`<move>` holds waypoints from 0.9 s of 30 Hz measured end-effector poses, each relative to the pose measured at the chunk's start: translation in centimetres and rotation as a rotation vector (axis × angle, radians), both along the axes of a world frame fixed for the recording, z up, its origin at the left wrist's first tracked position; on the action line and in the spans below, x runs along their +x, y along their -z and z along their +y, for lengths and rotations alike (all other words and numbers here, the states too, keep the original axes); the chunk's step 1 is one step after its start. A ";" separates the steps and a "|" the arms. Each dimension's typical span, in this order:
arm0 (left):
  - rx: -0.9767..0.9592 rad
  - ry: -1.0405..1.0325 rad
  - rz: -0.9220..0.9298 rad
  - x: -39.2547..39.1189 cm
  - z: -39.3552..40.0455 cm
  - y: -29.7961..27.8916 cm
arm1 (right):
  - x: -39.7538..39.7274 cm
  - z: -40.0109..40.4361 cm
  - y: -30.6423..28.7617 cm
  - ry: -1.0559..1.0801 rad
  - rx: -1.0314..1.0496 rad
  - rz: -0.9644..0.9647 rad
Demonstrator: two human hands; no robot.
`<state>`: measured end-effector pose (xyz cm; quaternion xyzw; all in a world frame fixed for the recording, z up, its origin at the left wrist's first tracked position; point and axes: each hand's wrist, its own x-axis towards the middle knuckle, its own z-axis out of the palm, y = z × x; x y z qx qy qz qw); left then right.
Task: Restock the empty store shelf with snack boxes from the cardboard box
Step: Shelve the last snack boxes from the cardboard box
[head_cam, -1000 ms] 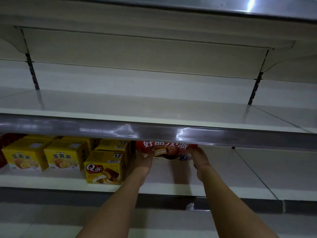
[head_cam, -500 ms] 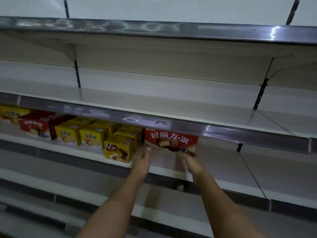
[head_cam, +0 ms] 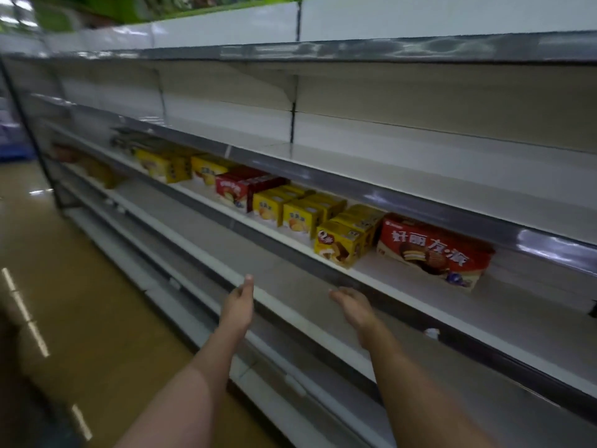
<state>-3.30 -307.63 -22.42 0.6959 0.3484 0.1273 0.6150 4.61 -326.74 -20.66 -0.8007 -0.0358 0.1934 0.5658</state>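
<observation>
A large red snack box (head_cam: 433,250) with a chocolate pie picture stands upright on the middle shelf (head_cam: 403,286), at the right end of a row. Left of it stand yellow boxes (head_cam: 342,242), more yellow boxes (head_cam: 292,211) and a darker red box (head_cam: 237,190). My left hand (head_cam: 239,302) and my right hand (head_cam: 353,307) hover open in front of the shelf below, well left of and below the red box. Both hold nothing. No cardboard box is in view.
The shelves above (head_cam: 420,176) and below (head_cam: 290,295) the stocked row are bare. The shelving unit runs away to the left. A shiny tan floor (head_cam: 80,286) lies at the left, and a dark shape fills the bottom left corner.
Both hands have let go of the large red box and pulled back down and left. The view has swung left and drawn away, so the whole row of shelves shows.
</observation>
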 end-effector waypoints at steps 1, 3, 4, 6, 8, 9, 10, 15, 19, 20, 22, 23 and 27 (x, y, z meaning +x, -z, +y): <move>-0.001 -0.025 0.006 -1.3 1.3 0.1 | -0.7 1.5 0.3 -0.025 -0.011 -0.001; -0.009 -0.090 0.016 -4.0 4.1 0.6 | -2.2 4.9 1.0 -0.098 -0.029 0.002; -0.017 -0.122 0.013 -5.2 5.4 0.8 | -3.0 6.4 1.2 -0.138 -0.038 0.009; -0.027 -0.184 -0.014 -8.1 8.5 1.2 | -4.7 10.0 1.6 -0.214 -0.041 0.015; -0.035 -0.234 -0.045 -10.7 11.4 1.6 | -6.4 13.3 1.8 -0.284 -0.043 0.040; -0.042 -0.261 -0.048 -11.8 12.6 1.6 | -7.2 14.8 1.7 -0.315 -0.043 0.048; -0.054 -0.296 -0.036 -13.2 14.3 1.8 | -8.4 16.7 1.7 -0.342 -0.046 0.065; -0.101 -0.437 0.026 -18.6 21.0 2.2 | -13.1 25.1 2.0 -0.423 -0.049 0.056; -0.082 -0.489 0.034 -23.0 25.7 2.8 | -16.7 31.2 2.2 -0.506 -0.064 0.093; -0.088 -0.506 0.042 -24.3 27.1 3.1 | -17.8 32.9 2.3 -0.524 -0.061 0.109; -0.086 -0.539 0.070 -26.5 29.0 3.8 | -19.4 35.5 2.8 -0.555 -0.074 0.129; -0.083 -0.568 0.087 -27.9 30.1 4.2 | -20.6 36.9 3.0 -0.588 -0.080 0.133; -0.132 -0.669 0.153 -32.3 33.2 5.8 | -23.3 41.7 4.8 -0.668 -0.079 0.198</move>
